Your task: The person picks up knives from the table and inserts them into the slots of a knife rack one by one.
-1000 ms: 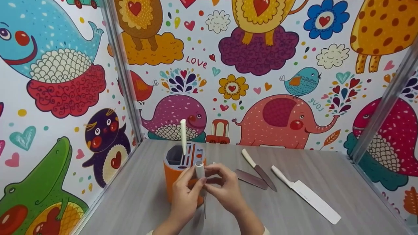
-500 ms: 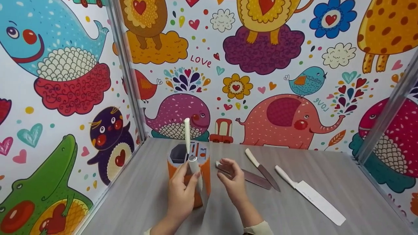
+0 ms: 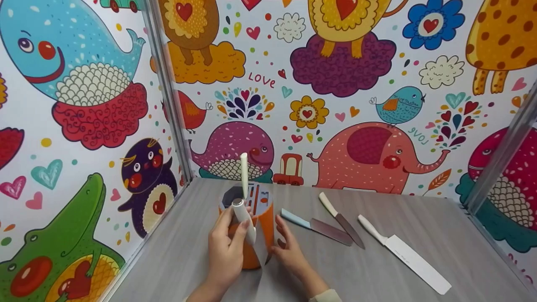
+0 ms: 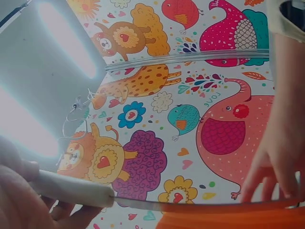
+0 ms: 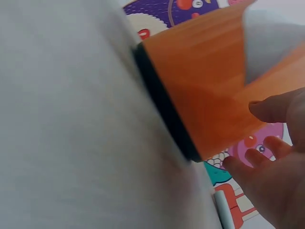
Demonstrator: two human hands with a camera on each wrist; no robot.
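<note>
My left hand (image 3: 224,245) grips the white handle of a knife (image 3: 244,218), its blade slanting down in front of an orange knife block (image 3: 268,220). In the left wrist view the knife handle (image 4: 71,188) lies between thumb and fingers. My right hand (image 3: 291,253) is beside the block's right side, fingers apart and thumb near the blade's lower end. The right wrist view shows the right hand (image 5: 281,176) with loosely bent fingers around nothing, close to the orange wall (image 5: 200,81). Another white-handled knife (image 3: 244,174) stands upright in the block.
On the grey table (image 3: 356,272), right of the block, lie a blue-handled knife (image 3: 297,218), a cream-handled knife (image 3: 329,204) touching or overlapping its blade, and a white cleaver-shaped knife (image 3: 415,262). Patterned wall panels (image 3: 348,105) enclose the table at the back and sides.
One second ago both hands were at the knife handle. The right hand has let go and moved down beside the block; the left hand has tilted the knife, its handle leaning left.
</note>
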